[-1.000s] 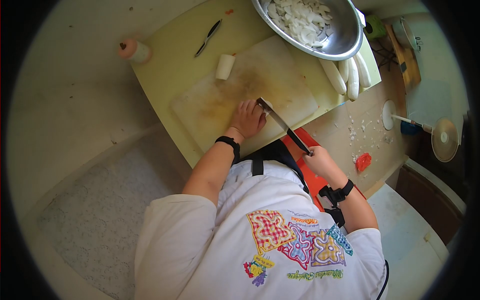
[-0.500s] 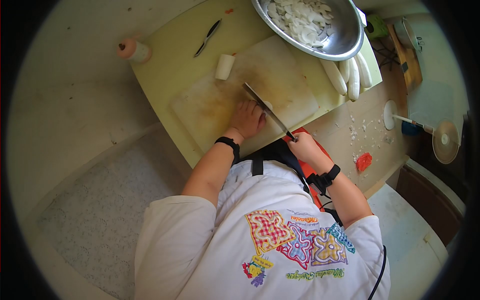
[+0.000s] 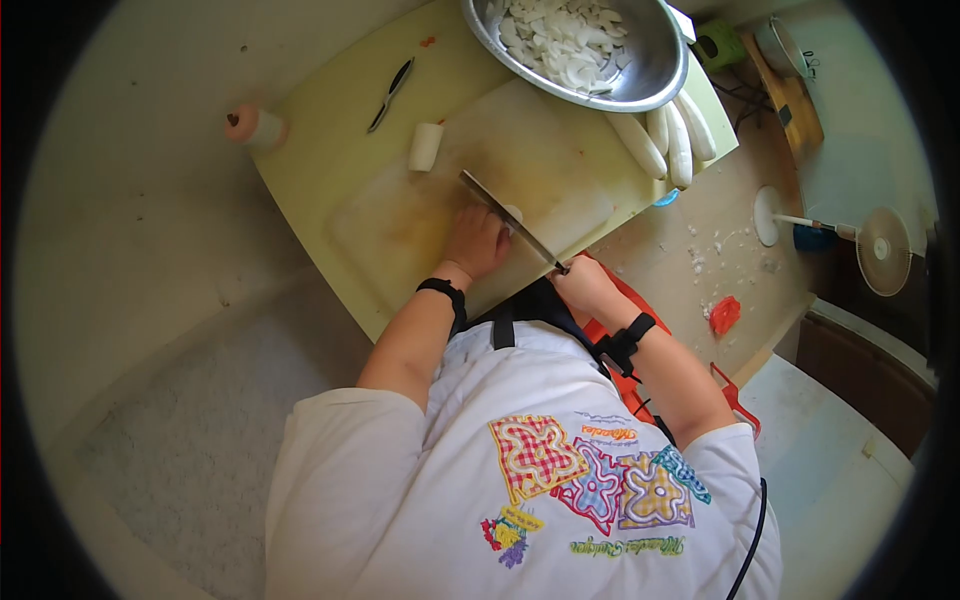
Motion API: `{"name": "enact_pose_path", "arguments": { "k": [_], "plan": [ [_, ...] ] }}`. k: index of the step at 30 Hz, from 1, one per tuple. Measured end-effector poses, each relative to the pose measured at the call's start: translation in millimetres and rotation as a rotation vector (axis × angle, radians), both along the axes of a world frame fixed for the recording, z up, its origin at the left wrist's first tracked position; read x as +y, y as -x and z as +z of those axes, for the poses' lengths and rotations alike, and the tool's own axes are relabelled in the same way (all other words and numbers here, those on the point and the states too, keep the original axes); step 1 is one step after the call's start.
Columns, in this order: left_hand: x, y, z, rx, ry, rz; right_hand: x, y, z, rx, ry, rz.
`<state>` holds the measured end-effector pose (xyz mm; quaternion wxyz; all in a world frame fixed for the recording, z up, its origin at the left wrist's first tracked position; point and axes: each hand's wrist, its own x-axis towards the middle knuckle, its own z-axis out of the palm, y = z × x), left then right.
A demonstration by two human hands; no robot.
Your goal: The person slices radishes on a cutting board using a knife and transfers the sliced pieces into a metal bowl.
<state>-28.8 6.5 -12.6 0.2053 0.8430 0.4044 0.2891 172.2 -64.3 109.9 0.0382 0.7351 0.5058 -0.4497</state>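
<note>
One bare left hand (image 3: 476, 242) low over a rectangular off-white cutting board (image 3: 555, 150) with a brownish stain, fingers bunched together rather than spread. Just beside the fingertips, a small white rounded vegetable piece (image 3: 515, 214), partly hidden behind the blade; impossible to tell whether pinched or only pressed down.

Bare right hand (image 3: 585, 285) near the close edge of a pale yellow-green desk (image 3: 310, 130), fingers wrapped around the dark handle of a long, narrow grey metal knife (image 3: 530, 236). Blade slanting across the board, away from the body and very near the left fingers; contact between edge and vegetable unclear.

For even slices, probably best to curl the left fingertips under, tuck the thumb behind, and let the knuckles guide the flat of the blade. Hold the piece firmly against the board, cut straight down with a smooth stroke, and shift the fingers back only slightly between cuts.

Farther up the board, well clear of the blade, a short off-white cylindrical chunk (image 3: 426, 147). Beyond, a slim black-and-silver hand tool (image 3: 391, 95), several long smooth white vegetables (image 3: 679, 145), and a wide round steel bowl (image 3: 655, 62) with white slices (image 3: 560, 40) inside.
</note>
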Motion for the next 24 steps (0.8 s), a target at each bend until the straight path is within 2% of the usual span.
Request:
{"name": "enact_pose_path", "arguments": {
  "k": [6,9,12,17,24],
  "plan": [
    [3,0,3,0.003,-0.116,0.023,0,0,9,-0.002,-0.063,-0.040],
    [-2,2,7,0.033,-0.064,0.031,-3,-3,12,-0.015,-0.167,-0.077],
    [-3,4,6,0.044,-0.034,0.019,-1,-4,19,-0.010,-0.051,-0.053],
    [-5,3,2,0.020,-0.113,0.027,-17,-2,10,0.050,-0.320,-0.052],
    [-4,5,10,0.024,-0.092,0.021,-13,7,26,0.081,-0.241,-0.108]
  ]
}}
